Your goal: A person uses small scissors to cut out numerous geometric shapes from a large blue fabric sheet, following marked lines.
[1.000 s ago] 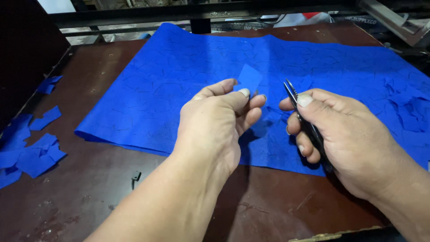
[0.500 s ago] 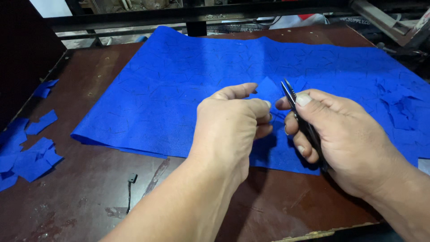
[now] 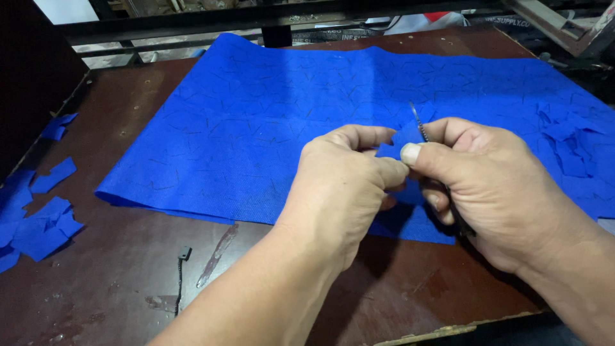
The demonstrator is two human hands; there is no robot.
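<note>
My left hand (image 3: 343,186) pinches a small blue fabric piece (image 3: 398,142) between thumb and fingers, above the near edge of a large blue fabric sheet (image 3: 269,122) marked with dark outlines. My right hand (image 3: 490,186) grips small black scissors (image 3: 423,128). The thin blades point up and away, right against the small piece. Both hands meet at the centre of the view, and their fingers hide most of the piece and the scissor handles.
The sheet lies on a dark brown worktable (image 3: 128,282). Several blue fabric scraps (image 3: 38,218) lie at the left edge, and more cut pieces (image 3: 570,147) rest on the sheet at right. A small black cord (image 3: 180,272) lies near the front. A metal frame (image 3: 269,19) crosses the back.
My left hand has moved right with the small blue piece and lowered it toward the scissors. The scissors in my right hand now meet the piece.
</note>
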